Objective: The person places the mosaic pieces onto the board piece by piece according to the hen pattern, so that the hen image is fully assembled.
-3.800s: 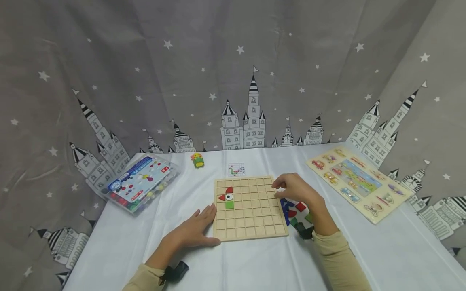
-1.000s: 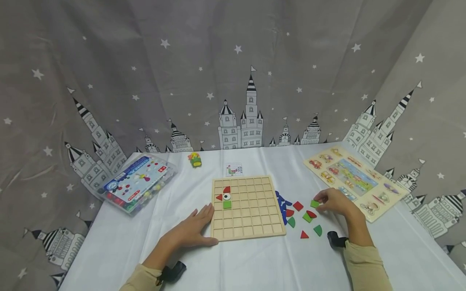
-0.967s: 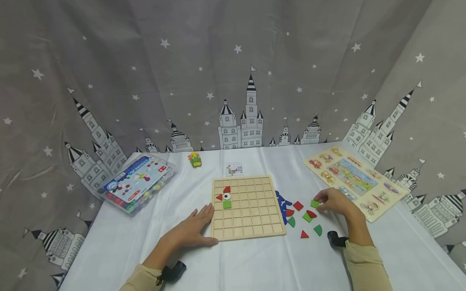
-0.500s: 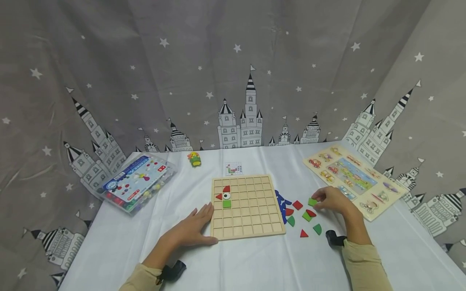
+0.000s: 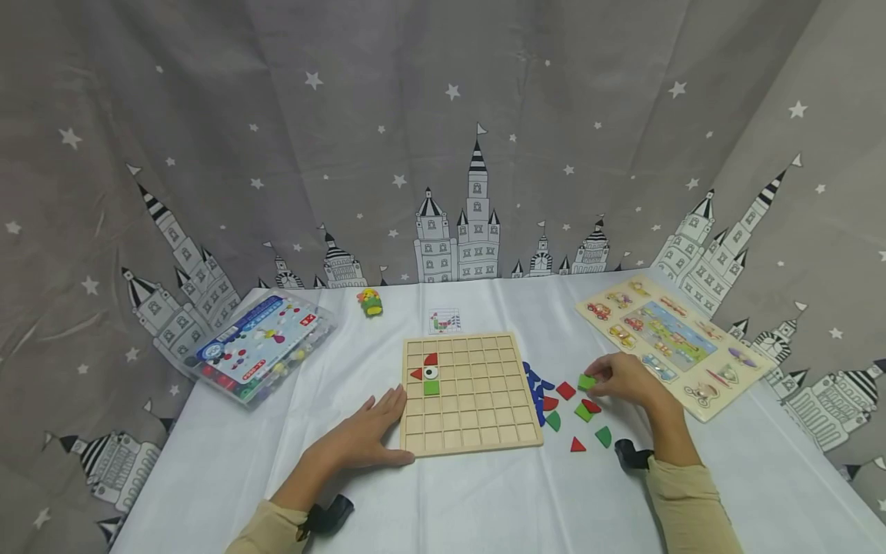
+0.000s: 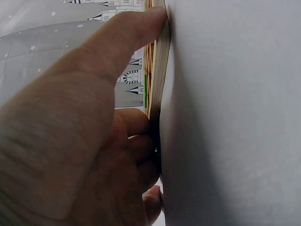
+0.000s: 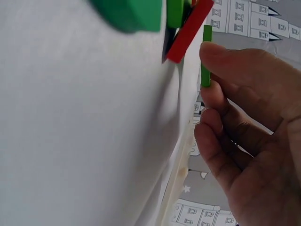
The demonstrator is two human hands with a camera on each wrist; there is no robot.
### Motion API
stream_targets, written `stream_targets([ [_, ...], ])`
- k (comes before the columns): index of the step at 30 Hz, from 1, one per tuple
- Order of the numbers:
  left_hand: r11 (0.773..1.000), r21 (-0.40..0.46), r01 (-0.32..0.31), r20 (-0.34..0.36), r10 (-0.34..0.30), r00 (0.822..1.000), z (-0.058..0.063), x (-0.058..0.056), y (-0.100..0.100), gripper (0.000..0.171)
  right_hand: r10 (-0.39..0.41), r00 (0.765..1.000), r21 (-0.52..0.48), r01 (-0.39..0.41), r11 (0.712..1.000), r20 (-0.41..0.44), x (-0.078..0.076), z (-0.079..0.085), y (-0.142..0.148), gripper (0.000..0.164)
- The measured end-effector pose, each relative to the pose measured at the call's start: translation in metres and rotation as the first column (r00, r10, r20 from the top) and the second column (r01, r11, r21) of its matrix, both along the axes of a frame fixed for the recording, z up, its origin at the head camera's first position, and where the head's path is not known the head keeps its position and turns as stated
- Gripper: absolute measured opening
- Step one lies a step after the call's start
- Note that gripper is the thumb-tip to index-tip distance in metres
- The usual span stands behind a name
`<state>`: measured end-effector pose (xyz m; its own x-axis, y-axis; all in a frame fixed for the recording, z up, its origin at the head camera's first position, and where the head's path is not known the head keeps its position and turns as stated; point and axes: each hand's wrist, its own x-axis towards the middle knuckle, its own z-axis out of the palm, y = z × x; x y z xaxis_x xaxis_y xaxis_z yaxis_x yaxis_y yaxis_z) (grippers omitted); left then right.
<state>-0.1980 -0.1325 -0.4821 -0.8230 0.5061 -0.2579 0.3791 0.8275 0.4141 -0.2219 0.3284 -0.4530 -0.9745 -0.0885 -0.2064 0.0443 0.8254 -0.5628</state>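
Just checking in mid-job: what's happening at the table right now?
A person's right hand pinches a green square above the loose pieces right of the wooden grid board. Their left hand touches the board's left edge. Four pieces sit on the grid: two red, one eye piece and another green square. A picture card lies just beyond.

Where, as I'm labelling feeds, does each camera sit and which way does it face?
Head: on the head, facing forward and down at the wooden board; left hand, right hand and both sleeves show.
Left wrist: on that wrist, facing past the left hand at the wooden board's edge; only that hand shows.
Right wrist: on that wrist, facing fingers pinching a green piece; only that hand shows.
Head and right wrist share the green piece.
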Motion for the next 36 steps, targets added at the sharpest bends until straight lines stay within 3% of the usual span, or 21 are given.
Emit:
stream_targets([
  [18, 1.000, 0.010, -0.010, 0.003, 0.010, 1.000, 0.004, 0.002, -0.001, 0.111, 0.058, 0.997, 0.040, -0.056, 0.998, -0.054, -0.005, 0.007, -0.031, 0.029],
  [36, 1.000, 0.021, -0.016, 0.022, 0.016, 1.000, 0.003, 0.001, 0.000, 0.112, 0.158, 0.981, 0.011, -0.157, 0.987, -0.110, -0.011, 0.021, -0.072, 0.027],
])
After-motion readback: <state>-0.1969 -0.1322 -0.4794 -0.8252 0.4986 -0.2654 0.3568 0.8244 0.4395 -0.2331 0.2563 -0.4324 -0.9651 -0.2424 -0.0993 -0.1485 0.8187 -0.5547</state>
